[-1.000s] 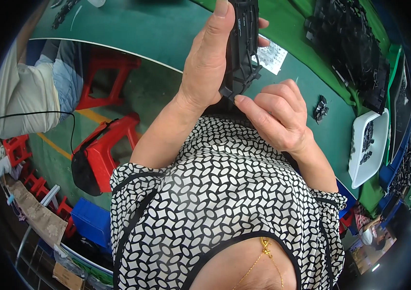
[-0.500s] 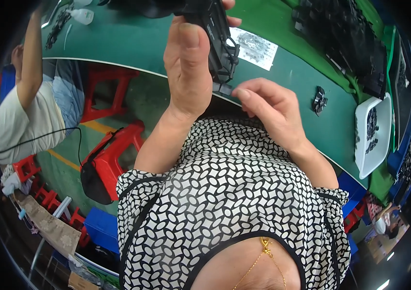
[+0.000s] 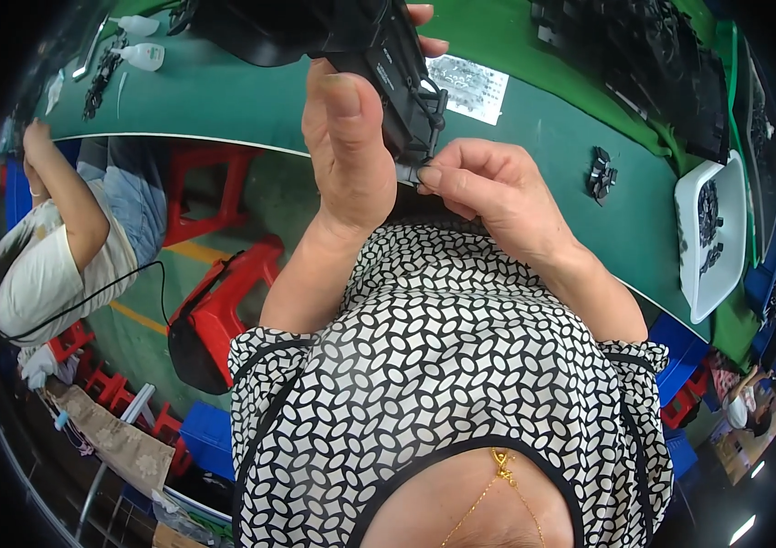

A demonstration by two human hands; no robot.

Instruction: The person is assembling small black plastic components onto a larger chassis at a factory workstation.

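A large black plastic device [image 3: 386,66] is held up over the table's near edge by my left hand [image 3: 350,160]. The palm and thumb lie along its near side, and fingertips of that hand show on its far side. A looped black rod with a ball-like joint [image 3: 438,119] sits on the device's lower right end. At that end, the thumb and forefinger of my right hand [image 3: 498,187] are pinched together against the device. Whatever they grip is too small and dark to name.
A printed sheet [image 3: 468,89] lies on the green table. Small black parts [image 3: 601,175] sit to the right, beside a white bin [image 3: 712,242] holding more. Black pieces [image 3: 630,68] are heaped at the back right. White bottles [image 3: 143,57] stand far left, near another person [image 3: 50,256].
My right hand has moved slightly left and its fingers have closed at the device's lower end. The view has shifted a little. The other person's arm has come down.
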